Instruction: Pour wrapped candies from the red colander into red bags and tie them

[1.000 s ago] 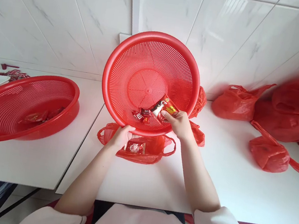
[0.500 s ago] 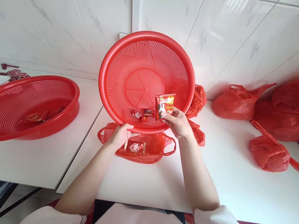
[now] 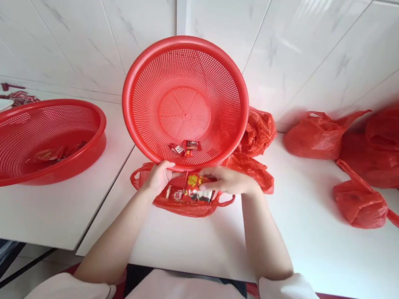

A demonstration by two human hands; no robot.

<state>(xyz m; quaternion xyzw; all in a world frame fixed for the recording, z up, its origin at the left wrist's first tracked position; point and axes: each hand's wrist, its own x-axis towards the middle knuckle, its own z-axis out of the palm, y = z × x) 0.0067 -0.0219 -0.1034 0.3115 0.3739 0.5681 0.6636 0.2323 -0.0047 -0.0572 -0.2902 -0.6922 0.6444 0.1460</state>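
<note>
My left hand (image 3: 159,177) is closed on the near rim of a red plastic basket (image 3: 238,125), which is tilted so its inside faces me. A few small red-wrapped sweets (image 3: 186,148) lie at the basket's low side. My right hand (image 3: 225,180) pinches a shiny red and yellow snack packet (image 3: 196,188) just above the mouth of a red plastic bag (image 3: 187,211). Inside that bag, a red packet with a white emblem (image 3: 175,194) shows. Part of the bag is covered by my hands and the basket rim.
A second red basket (image 3: 91,139) with wrapped items stands on the left. Crumpled red bags (image 3: 259,133) sit behind my right hand. Tied red bags (image 3: 359,201) stand farther right. A tiled wall (image 3: 310,46) rises behind the white table (image 3: 302,233).
My right hand has brought the packet down from inside the basket to over the bag. The basket has shifted slightly left, with my left hand still on its rim.
</note>
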